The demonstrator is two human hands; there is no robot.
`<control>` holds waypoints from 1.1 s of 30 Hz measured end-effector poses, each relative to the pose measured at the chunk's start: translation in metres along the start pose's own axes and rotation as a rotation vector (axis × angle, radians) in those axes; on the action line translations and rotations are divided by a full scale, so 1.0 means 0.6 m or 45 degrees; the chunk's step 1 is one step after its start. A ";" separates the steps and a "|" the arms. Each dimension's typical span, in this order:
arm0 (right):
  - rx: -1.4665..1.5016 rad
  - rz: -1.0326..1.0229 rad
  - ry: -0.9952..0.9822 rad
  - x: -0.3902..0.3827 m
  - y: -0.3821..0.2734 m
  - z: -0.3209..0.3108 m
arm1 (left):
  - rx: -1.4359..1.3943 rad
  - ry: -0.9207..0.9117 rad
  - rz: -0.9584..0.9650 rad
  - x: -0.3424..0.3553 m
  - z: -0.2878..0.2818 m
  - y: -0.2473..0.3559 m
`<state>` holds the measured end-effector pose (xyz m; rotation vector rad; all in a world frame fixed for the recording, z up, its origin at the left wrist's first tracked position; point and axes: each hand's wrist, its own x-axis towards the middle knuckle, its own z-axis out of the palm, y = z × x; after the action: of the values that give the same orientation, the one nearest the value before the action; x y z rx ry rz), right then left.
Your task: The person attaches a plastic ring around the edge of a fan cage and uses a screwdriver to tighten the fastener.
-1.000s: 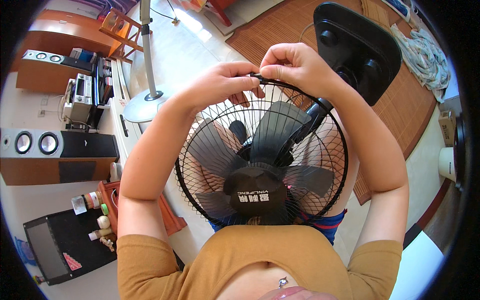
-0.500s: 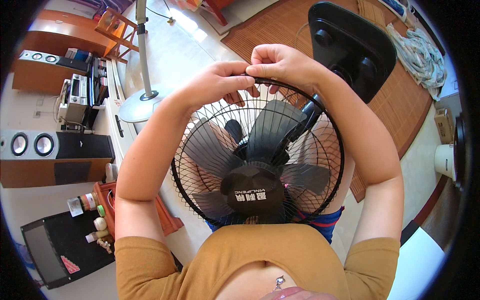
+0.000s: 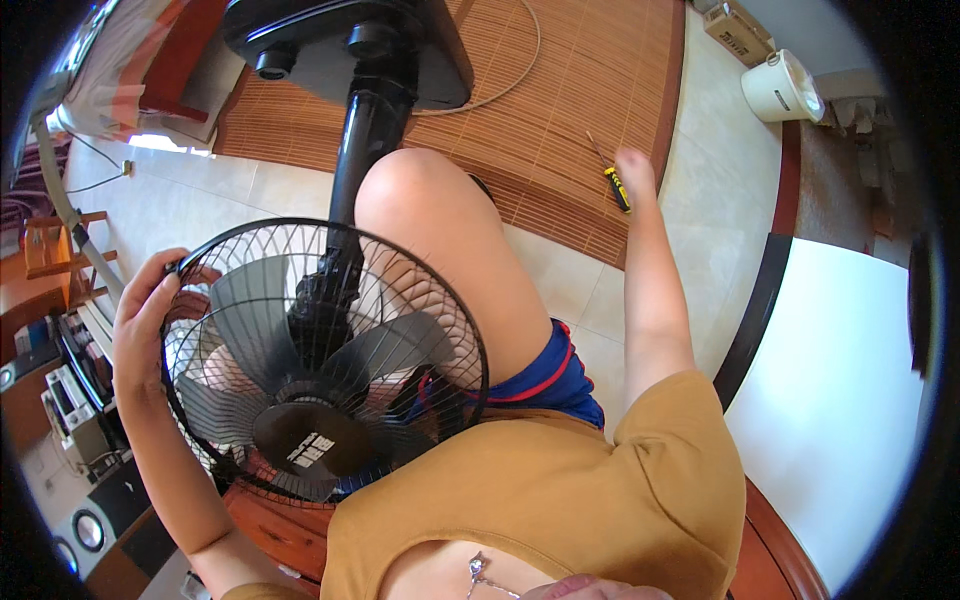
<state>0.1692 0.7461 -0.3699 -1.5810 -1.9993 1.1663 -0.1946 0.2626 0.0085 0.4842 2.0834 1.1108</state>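
Pedestal fan, one: left hand pinches its wire guard; right hand is at one screwdriver, too blurred to tell whether gripping.

Fan base cropped, right fingers blurred, grip apparently hidden
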 end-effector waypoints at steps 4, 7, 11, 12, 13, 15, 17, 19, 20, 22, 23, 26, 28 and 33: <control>-0.489 0.453 0.132 -0.069 0.180 0.021 | -0.029 0.041 -0.049 -0.002 -0.008 -0.014; -0.829 0.404 0.067 -0.081 0.094 0.061 | -0.029 0.105 -0.067 -0.010 0.000 -0.004; -0.947 0.684 -0.093 -0.077 0.033 0.079 | -0.025 0.057 -0.035 -0.007 0.010 0.008; -0.945 0.646 -0.110 -0.071 0.027 0.091 | -0.057 0.050 -0.061 -0.013 0.004 0.002; -0.864 0.574 -0.074 -0.063 0.027 0.097 | -0.012 0.058 -0.050 -0.017 0.001 0.001; -0.454 0.384 -0.078 -0.058 0.040 0.098 | 0.031 0.009 -0.030 -0.014 0.004 0.002; 0.623 0.387 -0.022 -0.064 0.050 0.083 | 0.038 -0.095 -0.022 0.011 0.011 0.023; 1.053 0.093 -0.071 -0.105 -0.064 0.069 | 0.065 -0.128 -0.005 0.002 0.006 0.037; 0.970 -0.077 -0.106 -0.149 -0.170 0.047 | 0.066 -0.153 -0.002 -0.004 0.001 0.035; 0.878 -0.467 -0.149 -0.191 -0.272 -0.005 | 0.086 -0.173 0.012 0.001 0.000 0.029; 0.781 -0.704 -0.266 -0.214 -0.333 -0.027 | 0.103 -0.178 0.018 0.004 -0.002 0.022; 0.419 -1.343 -0.558 -0.270 -0.535 -0.046 | 0.068 -0.205 0.075 0.000 -0.009 0.002; 0.366 -1.429 -0.669 -0.290 -0.616 -0.022 | 0.039 -0.212 0.069 -0.001 -0.009 -0.006; 0.273 -1.575 -0.822 -0.291 -0.696 0.007 | 0.048 -0.226 0.069 -0.003 -0.001 0.009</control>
<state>-0.0458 0.5647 -0.0149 0.3197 -2.3964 1.2541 -0.1938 0.2644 0.0140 0.6377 1.9490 1.0220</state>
